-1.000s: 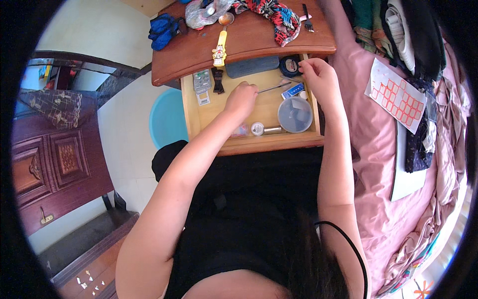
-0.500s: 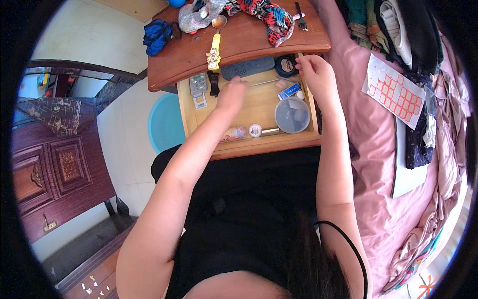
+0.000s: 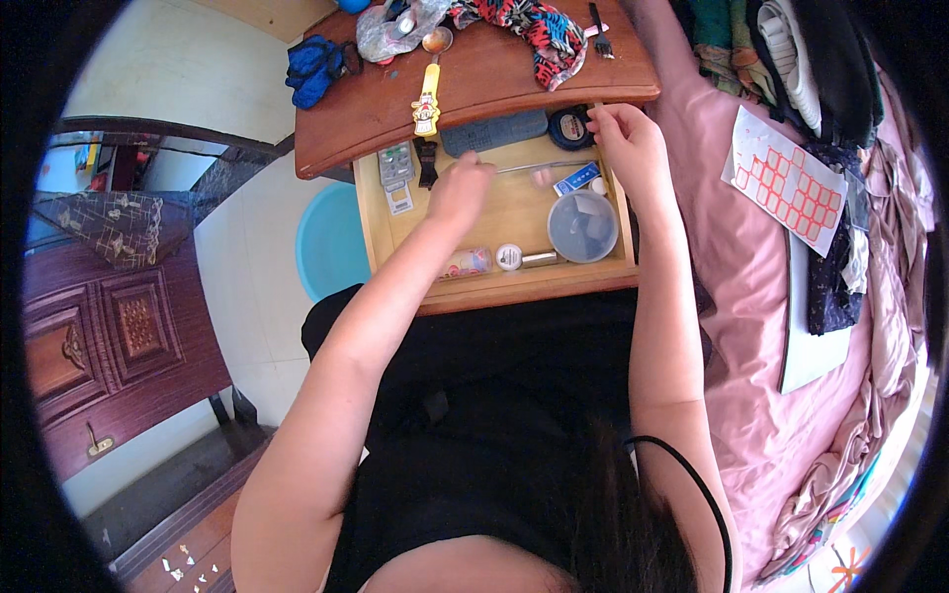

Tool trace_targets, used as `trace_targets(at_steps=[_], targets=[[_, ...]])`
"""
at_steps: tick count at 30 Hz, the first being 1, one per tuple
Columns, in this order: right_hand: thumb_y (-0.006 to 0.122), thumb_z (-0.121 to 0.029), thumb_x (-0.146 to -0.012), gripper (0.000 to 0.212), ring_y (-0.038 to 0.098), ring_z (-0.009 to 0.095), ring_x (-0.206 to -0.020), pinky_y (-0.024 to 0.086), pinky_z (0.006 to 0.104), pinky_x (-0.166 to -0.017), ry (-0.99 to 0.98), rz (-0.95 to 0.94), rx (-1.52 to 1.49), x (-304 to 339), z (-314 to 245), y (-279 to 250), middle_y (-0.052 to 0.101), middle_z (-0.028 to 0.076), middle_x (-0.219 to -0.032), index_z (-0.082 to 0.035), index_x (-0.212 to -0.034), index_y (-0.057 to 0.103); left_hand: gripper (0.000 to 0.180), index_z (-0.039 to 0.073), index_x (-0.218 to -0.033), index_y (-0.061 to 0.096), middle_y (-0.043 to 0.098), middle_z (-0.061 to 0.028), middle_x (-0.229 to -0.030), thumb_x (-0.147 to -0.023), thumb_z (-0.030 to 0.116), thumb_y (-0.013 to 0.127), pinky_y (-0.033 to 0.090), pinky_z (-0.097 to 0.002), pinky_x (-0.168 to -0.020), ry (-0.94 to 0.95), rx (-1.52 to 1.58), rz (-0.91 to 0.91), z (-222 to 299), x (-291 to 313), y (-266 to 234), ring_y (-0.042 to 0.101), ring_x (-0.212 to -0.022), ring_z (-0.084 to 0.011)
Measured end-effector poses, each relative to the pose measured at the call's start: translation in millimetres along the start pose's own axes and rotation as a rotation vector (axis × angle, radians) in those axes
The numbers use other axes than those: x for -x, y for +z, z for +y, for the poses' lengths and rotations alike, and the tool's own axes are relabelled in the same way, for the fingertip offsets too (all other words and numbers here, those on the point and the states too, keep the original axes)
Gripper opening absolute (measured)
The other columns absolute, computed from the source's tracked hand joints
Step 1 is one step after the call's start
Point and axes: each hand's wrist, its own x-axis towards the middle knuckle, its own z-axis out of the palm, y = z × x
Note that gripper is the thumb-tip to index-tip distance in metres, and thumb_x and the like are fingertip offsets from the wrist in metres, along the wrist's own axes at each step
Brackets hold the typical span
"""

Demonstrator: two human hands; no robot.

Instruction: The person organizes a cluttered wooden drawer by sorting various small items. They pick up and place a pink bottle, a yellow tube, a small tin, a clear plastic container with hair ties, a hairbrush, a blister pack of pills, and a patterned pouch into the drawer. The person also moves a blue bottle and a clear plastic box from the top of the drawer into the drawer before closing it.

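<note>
My left hand is closed over the middle of an open wooden drawer. From its fingertips a thin metal stick runs to the right. A small pinkish piece lies just below the stick, beside a blue-and-white box. At the drawer's back right corner is my right hand, its thumb and fingers pinched together by the side wall; what they grip is hidden. Behind the stick sit a blue-grey case and a dark round container.
The drawer also holds a clear round tub, a white-lidded jar, a blister pack and a black strap. A yellow-handled spoon overhangs the tabletop. A turquoise basin stands left; a pink-covered bed, right.
The pinkish piece has shifted left and a little nearer to me. More of the thin stick's right part shows. Both hands stay almost in place.
</note>
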Motion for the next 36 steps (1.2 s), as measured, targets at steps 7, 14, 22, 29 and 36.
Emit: trace_targets(at_steps=[7,14,22,29,36], targets=[[0.053,-0.016,-0.086,0.023,0.066,0.022,-0.073,0.05,0.0306,-0.068,-0.025,-0.013,-0.007,2,-1,2,0.067,0.014,-0.077,0.003,-0.092,0.065,0.013,0.005,-0.088,0.069,0.063,-0.0171,-0.087,-0.079,0.009,0.06,0.049,-0.0409,-0.075,-0.015,0.198,0.132,-18,9,-3,0.06,-0.085,-0.0336],[0.056,-0.017,-0.085,0.023,0.065,0.022,-0.073,0.049,0.0304,-0.068,-0.033,-0.027,0.004,4,-6,3,0.067,0.014,-0.077,0.003,-0.092,0.065,0.012,0.002,-0.087,0.069,0.063,-0.0154,-0.086,-0.079,0.009,0.064,0.049,-0.0359,-0.073,-0.048,0.178,-0.121,-51,59,-24,0.06,-0.082,-0.0298],[0.057,-0.018,-0.085,0.024,0.064,0.021,-0.071,0.049,0.0302,-0.068,-0.028,-0.067,0.014,5,-2,8,0.066,0.015,-0.076,0.004,-0.091,0.064,0.018,0.003,-0.1,0.063,0.062,-0.0135,-0.086,-0.083,0.008,0.059,0.049,-0.0343,-0.072,-0.31,0.399,-0.524,-33,68,-29,0.06,-0.079,-0.0288],[0.055,-0.015,-0.09,0.021,0.057,0.009,-0.072,0.046,0.0225,-0.067,-0.06,-0.12,0.031,2,2,15,0.065,0.006,-0.079,0.003,-0.095,0.063,0.014,0.005,-0.092,0.067,0.064,-0.0151,-0.092,-0.084,0.007,0.056,0.049,-0.0363,-0.079,0.033,0.303,-0.491,-52,76,-3,0.061,-0.087,-0.03],[0.056,-0.014,-0.087,0.021,0.065,0.018,-0.076,0.049,0.0281,-0.069,-0.003,-0.124,-0.007,10,-12,15,0.067,0.014,-0.079,0.004,-0.094,0.063,0.016,0.004,-0.1,0.064,0.065,-0.0086,-0.088,-0.088,0.011,0.056,0.05,-0.0299,-0.071,-0.039,0.498,-0.183,-26,60,-53,0.063,-0.077,-0.0191]])
